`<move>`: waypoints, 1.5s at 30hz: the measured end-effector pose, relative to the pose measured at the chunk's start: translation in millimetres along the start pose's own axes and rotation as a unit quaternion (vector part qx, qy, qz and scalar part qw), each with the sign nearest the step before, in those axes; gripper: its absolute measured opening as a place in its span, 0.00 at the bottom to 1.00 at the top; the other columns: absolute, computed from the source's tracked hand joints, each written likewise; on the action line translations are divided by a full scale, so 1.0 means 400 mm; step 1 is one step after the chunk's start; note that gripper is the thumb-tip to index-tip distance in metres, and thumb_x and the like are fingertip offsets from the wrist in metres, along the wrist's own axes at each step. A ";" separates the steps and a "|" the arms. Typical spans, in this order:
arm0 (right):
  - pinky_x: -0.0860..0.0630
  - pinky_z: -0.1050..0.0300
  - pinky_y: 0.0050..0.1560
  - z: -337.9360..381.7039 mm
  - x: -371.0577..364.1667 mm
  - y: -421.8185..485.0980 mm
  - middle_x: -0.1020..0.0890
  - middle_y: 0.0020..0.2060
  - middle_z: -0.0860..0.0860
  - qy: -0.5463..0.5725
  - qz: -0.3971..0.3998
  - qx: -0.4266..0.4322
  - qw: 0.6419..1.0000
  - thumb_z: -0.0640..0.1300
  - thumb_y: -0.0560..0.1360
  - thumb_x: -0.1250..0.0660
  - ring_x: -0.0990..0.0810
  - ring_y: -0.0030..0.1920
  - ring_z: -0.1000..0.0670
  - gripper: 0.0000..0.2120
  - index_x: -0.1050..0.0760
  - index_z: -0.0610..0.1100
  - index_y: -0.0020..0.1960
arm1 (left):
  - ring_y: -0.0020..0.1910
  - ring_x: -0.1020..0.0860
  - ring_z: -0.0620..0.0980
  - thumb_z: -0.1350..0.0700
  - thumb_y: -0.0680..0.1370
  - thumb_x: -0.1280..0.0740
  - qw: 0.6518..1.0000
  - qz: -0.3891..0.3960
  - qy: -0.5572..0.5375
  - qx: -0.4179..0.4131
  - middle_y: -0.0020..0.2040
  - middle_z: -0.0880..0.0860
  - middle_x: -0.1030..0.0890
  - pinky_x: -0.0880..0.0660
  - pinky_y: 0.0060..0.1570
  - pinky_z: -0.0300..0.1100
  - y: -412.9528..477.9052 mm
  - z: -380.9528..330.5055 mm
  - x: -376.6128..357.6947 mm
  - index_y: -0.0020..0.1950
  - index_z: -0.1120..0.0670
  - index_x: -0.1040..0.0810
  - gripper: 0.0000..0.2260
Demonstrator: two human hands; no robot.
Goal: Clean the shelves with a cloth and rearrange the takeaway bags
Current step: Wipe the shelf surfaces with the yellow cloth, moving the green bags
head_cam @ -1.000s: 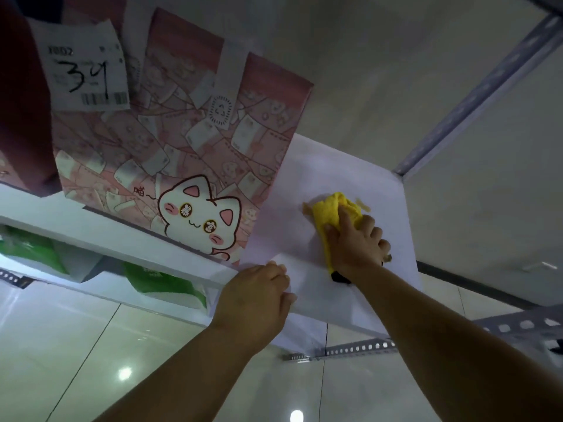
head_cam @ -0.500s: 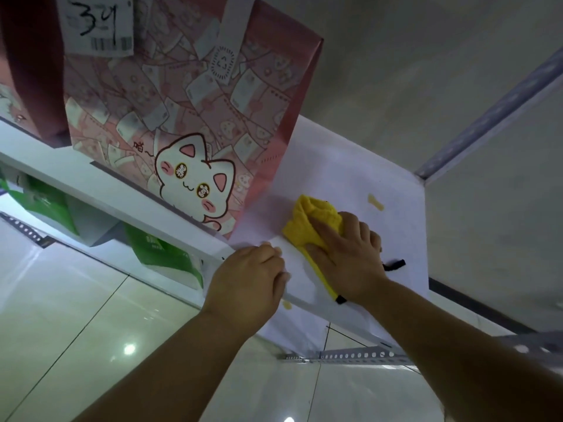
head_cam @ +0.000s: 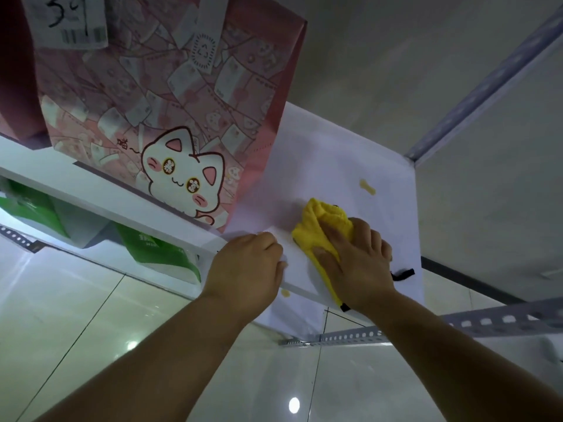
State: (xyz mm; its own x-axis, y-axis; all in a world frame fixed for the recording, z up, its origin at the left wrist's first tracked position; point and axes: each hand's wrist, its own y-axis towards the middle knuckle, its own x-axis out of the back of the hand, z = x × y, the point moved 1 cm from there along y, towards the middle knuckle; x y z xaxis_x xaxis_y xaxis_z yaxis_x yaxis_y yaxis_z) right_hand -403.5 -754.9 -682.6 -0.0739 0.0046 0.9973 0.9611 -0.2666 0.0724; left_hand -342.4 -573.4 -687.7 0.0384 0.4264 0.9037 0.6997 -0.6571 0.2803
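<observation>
My right hand (head_cam: pixel 355 263) lies flat on a bunched yellow cloth (head_cam: pixel 316 226), pressing it onto the white shelf (head_cam: pixel 335 153) near its front edge. My left hand (head_cam: pixel 246 269) grips that front edge just left of the cloth, fingers curled over it. A pink takeaway bag (head_cam: pixel 170 95) with a white cartoon cat stands upright on the shelf to the left, a numbered receipt (head_cam: pixel 67 19) stuck at its top. Part of a dark red bag (head_cam: pixel 15 86) stands at the far left. A small yellowish smear (head_cam: pixel 367 187) marks the shelf behind the cloth.
Green-and-white bags (head_cam: pixel 158 254) sit on the lower shelf under the front edge. A perforated metal rail (head_cam: pixel 441 327) runs at the lower right, and a metal upright (head_cam: pixel 487 83) rises at the shelf's back right corner. A glossy tiled floor (head_cam: pixel 91 330) lies below.
My right hand has drawn the cloth leftward and toward the front edge, uncovering the yellowish smear behind it. My left hand stays gripping the edge.
</observation>
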 end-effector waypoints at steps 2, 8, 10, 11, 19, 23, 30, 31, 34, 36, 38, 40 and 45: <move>0.38 0.42 0.59 -0.025 0.006 0.023 0.34 0.64 0.42 -0.011 0.019 -0.077 0.997 0.65 0.74 0.54 0.33 0.58 0.37 0.29 0.39 0.58 0.71 | 0.28 0.25 0.51 0.55 0.68 0.30 1.000 0.018 0.021 -0.007 0.32 0.51 0.24 0.31 0.28 0.39 0.019 -0.009 0.010 0.34 0.55 0.22 0.05; 0.46 0.38 0.65 -0.111 0.003 0.157 0.40 0.67 0.39 0.048 0.014 -0.365 0.930 0.62 0.78 0.50 0.39 0.64 0.35 0.24 0.46 0.60 0.73 | 0.39 0.21 0.56 0.54 0.61 0.21 0.997 0.045 0.058 -0.007 0.40 0.54 0.21 0.24 0.35 0.45 0.055 -0.018 -0.016 0.40 0.56 0.19 0.13; 0.47 0.38 0.66 -0.129 -0.006 0.208 0.41 0.69 0.39 0.044 0.008 -0.400 0.915 0.62 0.78 0.51 0.40 0.65 0.35 0.24 0.48 0.61 0.73 | 0.44 0.20 0.57 0.53 0.62 0.22 0.997 0.043 0.058 -0.014 0.43 0.54 0.19 0.22 0.41 0.47 0.063 -0.012 -0.025 0.41 0.55 0.18 0.12; 0.47 0.38 0.66 -0.136 -0.007 0.235 0.41 0.69 0.39 0.043 0.008 -0.409 0.911 0.62 0.78 0.51 0.40 0.66 0.36 0.25 0.49 0.61 0.74 | 0.45 0.19 0.57 0.52 0.64 0.24 0.998 0.040 0.055 -0.016 0.44 0.54 0.18 0.22 0.42 0.47 0.065 -0.009 -0.028 0.42 0.55 0.17 0.11; 0.42 0.41 0.63 -0.057 0.012 0.291 0.39 0.67 0.41 -0.031 0.042 -0.121 0.991 0.58 0.79 0.48 0.36 0.62 0.37 0.23 0.45 0.57 0.73 | 0.41 0.20 0.53 0.47 0.70 0.44 0.997 0.072 0.021 -0.015 0.43 0.52 0.18 0.24 0.40 0.45 0.077 -0.002 -0.028 0.41 0.53 0.18 0.17; 0.42 0.44 0.64 -0.068 0.001 0.256 0.36 0.68 0.44 -0.019 0.020 -0.008 1.000 0.60 0.78 0.47 0.35 0.64 0.39 0.24 0.42 0.58 0.73 | 0.40 0.19 0.53 0.45 0.70 0.44 0.998 0.069 0.005 -0.008 0.43 0.52 0.18 0.22 0.38 0.45 0.075 0.002 -0.019 0.42 0.53 0.17 0.18; 0.44 0.40 0.64 -0.113 0.000 0.290 0.37 0.66 0.41 0.031 0.017 -0.319 0.947 0.61 0.78 0.51 0.36 0.63 0.36 0.24 0.44 0.56 0.72 | 0.37 0.20 0.52 0.47 0.69 0.42 0.998 0.059 -0.008 -0.008 0.40 0.51 0.19 0.23 0.37 0.42 0.072 0.005 -0.018 0.41 0.53 0.17 0.17; 0.43 0.41 0.63 -0.099 -0.002 0.274 0.36 0.65 0.41 0.020 0.013 -0.289 0.957 0.60 0.78 0.50 0.36 0.62 0.37 0.23 0.43 0.55 0.71 | 0.38 0.20 0.52 0.47 0.69 0.43 0.998 0.057 -0.007 -0.008 0.41 0.52 0.19 0.23 0.38 0.43 0.071 0.005 -0.022 0.41 0.53 0.17 0.17; 0.41 0.42 0.61 -0.059 0.002 0.208 0.34 0.63 0.41 0.006 -0.004 -0.199 0.980 0.59 0.78 0.47 0.34 0.60 0.37 0.23 0.41 0.55 0.70 | 0.41 0.19 0.54 0.46 0.70 0.43 0.998 0.054 0.006 -0.008 0.43 0.53 0.18 0.22 0.39 0.45 0.069 0.004 -0.028 0.43 0.54 0.17 0.18; 0.40 0.43 0.60 -0.029 0.006 0.157 0.34 0.63 0.42 -0.002 0.004 -0.150 0.989 0.61 0.77 0.46 0.33 0.59 0.38 0.24 0.41 0.56 0.70 | 0.43 0.18 0.55 0.46 0.70 0.43 0.998 0.059 0.018 -0.008 0.45 0.54 0.17 0.22 0.40 0.46 0.068 0.002 -0.027 0.44 0.54 0.17 0.19; 0.38 0.44 0.59 -0.004 0.006 0.091 0.31 0.62 0.43 -0.012 0.012 -0.094 0.995 0.62 0.76 0.47 0.32 0.58 0.38 0.24 0.38 0.56 0.70 | 0.46 0.18 0.56 0.47 0.70 0.42 0.998 0.061 0.027 -0.013 0.48 0.55 0.17 0.21 0.42 0.47 0.062 -0.002 -0.028 0.46 0.55 0.17 0.18; 0.33 0.43 0.54 0.003 0.005 0.026 0.26 0.57 0.43 -0.001 -0.011 -0.045 0.999 0.63 0.74 0.47 0.27 0.52 0.37 0.25 0.31 0.55 0.67 | 0.49 0.18 0.58 0.49 0.69 0.36 0.997 0.064 0.030 -0.013 0.50 0.56 0.17 0.21 0.45 0.50 0.050 -0.004 -0.027 0.48 0.55 0.17 0.15; 0.38 0.44 0.59 -0.021 0.023 -0.027 0.30 0.61 0.44 0.004 0.036 -0.063 0.997 0.66 0.72 0.56 0.30 0.56 0.39 0.30 0.35 0.57 0.70 | 0.50 0.19 0.61 0.54 0.66 0.27 0.996 0.077 0.053 -0.006 0.51 0.60 0.19 0.22 0.45 0.52 0.000 -0.009 0.002 0.48 0.62 0.19 0.15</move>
State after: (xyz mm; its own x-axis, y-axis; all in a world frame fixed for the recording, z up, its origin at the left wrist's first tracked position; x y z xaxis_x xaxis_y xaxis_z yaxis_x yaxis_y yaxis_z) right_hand -416.7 -760.1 -674.4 -0.0092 -0.0261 0.9996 0.9231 -0.3845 -0.0015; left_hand -344.8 -575.3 -685.9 0.0687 0.2534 0.9649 0.6826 -0.7173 0.1398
